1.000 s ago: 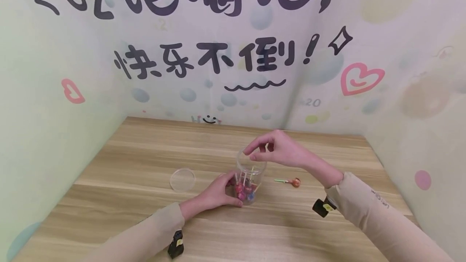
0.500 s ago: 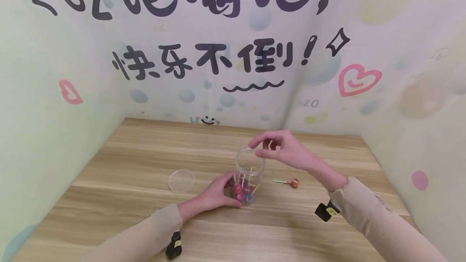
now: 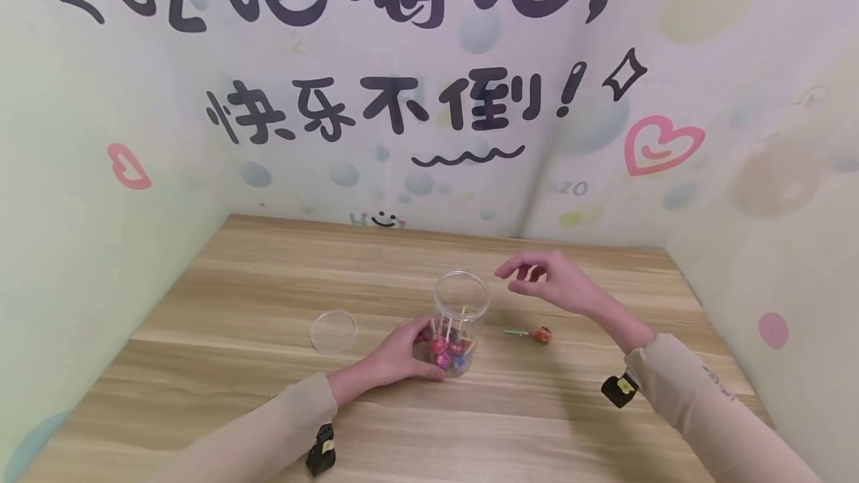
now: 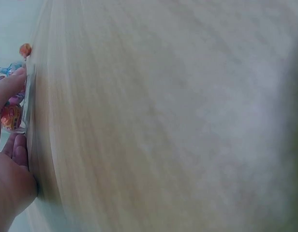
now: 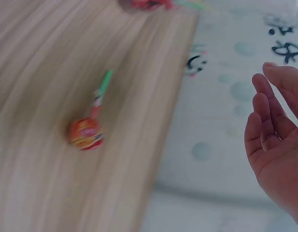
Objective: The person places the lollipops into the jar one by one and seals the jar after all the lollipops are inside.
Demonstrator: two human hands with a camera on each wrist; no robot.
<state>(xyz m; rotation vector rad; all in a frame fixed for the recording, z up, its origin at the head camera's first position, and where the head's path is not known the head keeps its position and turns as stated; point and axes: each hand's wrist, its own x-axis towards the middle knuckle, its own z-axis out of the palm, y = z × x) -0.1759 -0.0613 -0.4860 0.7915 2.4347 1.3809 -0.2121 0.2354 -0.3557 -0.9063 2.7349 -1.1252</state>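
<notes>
A clear plastic jar [image 3: 463, 326] stands upright and uncovered on the table, with several wrapped lollipops [image 3: 441, 349] inside, sticks pointing up. My left hand [image 3: 396, 355] grips the jar low on its left side, thumb in front; in the left wrist view the left hand [image 4: 11, 179] curls round the jar's base. Up and to the right of the jar's rim, my right hand [image 3: 553, 280] hovers with loosely bent fingers and holds nothing. Below it on the table lies an orange-wrapped lollipop [image 3: 541, 335] with a green stick, also seen in the right wrist view as a lollipop [image 5: 86, 133].
A round clear lid [image 3: 333, 332] lies flat on the table left of the jar. The wooden table [image 3: 282, 267] meets a printed wall [image 3: 322, 177] at the back, and walls close it in on both sides.
My right hand has moved from above the jar's opening to the right, away from the rim, with nothing in it. The left hand keeps its grip on the jar.
</notes>
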